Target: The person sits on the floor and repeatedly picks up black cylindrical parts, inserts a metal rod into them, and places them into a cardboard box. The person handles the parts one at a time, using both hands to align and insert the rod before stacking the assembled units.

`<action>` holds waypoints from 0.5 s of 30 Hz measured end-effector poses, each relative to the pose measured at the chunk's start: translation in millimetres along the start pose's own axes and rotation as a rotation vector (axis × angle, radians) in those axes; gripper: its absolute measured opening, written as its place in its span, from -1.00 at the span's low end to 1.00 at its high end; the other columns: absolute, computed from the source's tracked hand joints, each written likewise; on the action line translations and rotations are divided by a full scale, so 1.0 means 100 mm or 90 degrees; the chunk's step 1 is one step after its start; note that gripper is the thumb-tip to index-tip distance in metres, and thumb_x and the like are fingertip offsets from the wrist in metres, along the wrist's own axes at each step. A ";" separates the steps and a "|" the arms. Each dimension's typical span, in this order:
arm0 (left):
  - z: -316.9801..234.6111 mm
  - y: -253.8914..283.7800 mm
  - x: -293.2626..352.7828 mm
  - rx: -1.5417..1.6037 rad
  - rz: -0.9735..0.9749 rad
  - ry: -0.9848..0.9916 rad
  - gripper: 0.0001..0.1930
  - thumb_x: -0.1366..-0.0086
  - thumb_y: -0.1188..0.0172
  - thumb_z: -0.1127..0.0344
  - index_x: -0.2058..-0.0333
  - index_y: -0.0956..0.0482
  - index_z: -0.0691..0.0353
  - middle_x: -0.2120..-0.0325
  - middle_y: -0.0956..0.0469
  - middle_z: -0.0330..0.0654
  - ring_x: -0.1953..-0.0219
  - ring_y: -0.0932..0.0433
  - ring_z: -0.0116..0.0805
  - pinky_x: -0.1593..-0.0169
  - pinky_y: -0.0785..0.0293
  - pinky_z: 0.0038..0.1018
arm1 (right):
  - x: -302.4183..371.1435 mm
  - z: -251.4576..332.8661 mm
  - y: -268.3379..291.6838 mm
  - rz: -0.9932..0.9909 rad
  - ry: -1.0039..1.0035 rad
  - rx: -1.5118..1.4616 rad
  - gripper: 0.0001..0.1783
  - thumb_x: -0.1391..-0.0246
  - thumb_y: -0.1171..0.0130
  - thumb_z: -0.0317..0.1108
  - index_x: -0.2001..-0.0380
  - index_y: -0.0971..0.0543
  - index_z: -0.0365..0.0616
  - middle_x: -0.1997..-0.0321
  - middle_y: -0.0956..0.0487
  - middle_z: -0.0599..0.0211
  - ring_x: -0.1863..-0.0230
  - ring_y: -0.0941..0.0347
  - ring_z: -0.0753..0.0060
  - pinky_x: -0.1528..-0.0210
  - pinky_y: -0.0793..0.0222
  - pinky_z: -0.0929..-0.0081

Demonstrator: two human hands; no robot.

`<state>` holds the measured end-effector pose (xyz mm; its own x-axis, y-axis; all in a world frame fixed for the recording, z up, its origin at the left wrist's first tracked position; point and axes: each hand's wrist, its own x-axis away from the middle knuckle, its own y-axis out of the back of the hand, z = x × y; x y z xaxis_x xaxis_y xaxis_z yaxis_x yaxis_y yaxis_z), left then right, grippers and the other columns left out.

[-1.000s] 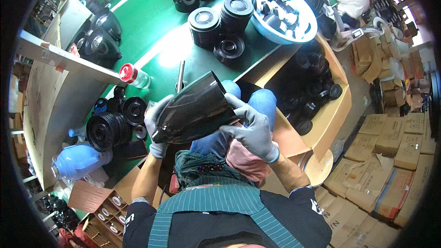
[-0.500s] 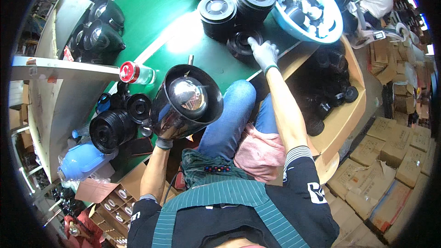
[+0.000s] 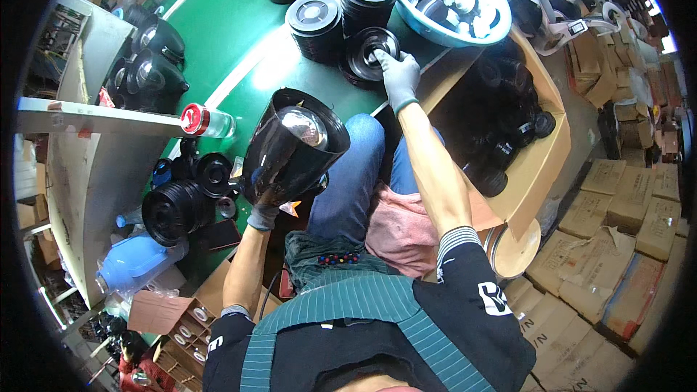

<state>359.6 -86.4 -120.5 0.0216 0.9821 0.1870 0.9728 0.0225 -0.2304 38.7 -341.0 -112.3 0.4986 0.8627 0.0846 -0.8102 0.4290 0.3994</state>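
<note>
My left hand (image 3: 263,216), gloved in grey, is wrapped round the narrow lower end of a glossy black jug-shaped pot body (image 3: 284,156). Its wide mouth tilts up and to the right, and a shiny silver dome shows inside. At the far side of my knees, my gloved right hand (image 3: 401,80) pinches a black round lid (image 3: 373,49) at its raised centre. That lid is tipped over other black discs. Two taller stacks of black lids stand just beyond it, a left stack (image 3: 315,22) and a right stack (image 3: 369,0).
A light-blue basin (image 3: 475,40) full of small black-and-white parts sits far right. Beside my right forearm is an open carton (image 3: 555,145) of black parts. A red-capped jar (image 3: 207,121), a lid stack (image 3: 173,212) and a blue bottle (image 3: 134,255) are at left.
My right fingers have closed on the lid's centre, and the lid is now tipped. The pot body has turned, so less of its inside shows. The whole view has shifted slightly.
</note>
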 end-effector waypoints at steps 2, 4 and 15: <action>0.00 0.04 0.11 -0.003 -0.002 -0.002 -0.44 -0.41 -0.37 0.25 -0.33 -0.52 0.20 -0.23 -0.60 -0.06 -0.24 -0.60 -0.16 -0.39 -0.46 -0.22 | 0.27 0.19 0.13 0.113 -0.062 -0.266 -0.44 -0.07 -0.57 -0.25 -0.08 -0.62 -0.29 0.08 -0.77 0.04 0.04 -0.73 0.07 -0.09 -0.58 0.21; 0.01 0.05 0.16 -0.010 0.001 -0.007 -0.44 -0.41 -0.37 0.25 -0.34 -0.52 0.19 -0.24 -0.59 -0.05 -0.25 -0.59 -0.15 -0.40 -0.45 -0.21 | 0.75 0.48 0.47 0.232 -0.044 -0.391 -0.52 -0.14 -0.48 -0.43 -0.09 -0.54 -0.26 0.04 -0.75 0.09 -0.02 -0.70 0.14 -0.13 -0.57 0.27; 0.16 -0.13 0.19 -0.069 0.160 -0.027 -0.44 -0.43 -0.35 0.24 -0.36 -0.49 0.15 -0.30 -0.55 -0.02 -0.31 -0.56 -0.10 -0.45 -0.41 -0.16 | 2.09 0.35 1.59 0.423 0.311 -0.395 -0.22 -0.17 -0.41 0.32 -0.11 -0.43 -0.11 -0.61 -0.21 -0.18 -0.59 -0.19 -0.06 -0.60 -0.06 0.11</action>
<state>343.7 -65.4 -129.3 0.2571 0.9616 0.0958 0.9574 -0.2399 -0.1609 24.5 -102.1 1.2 -0.1759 0.9311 -0.3197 -0.9620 -0.2314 -0.1448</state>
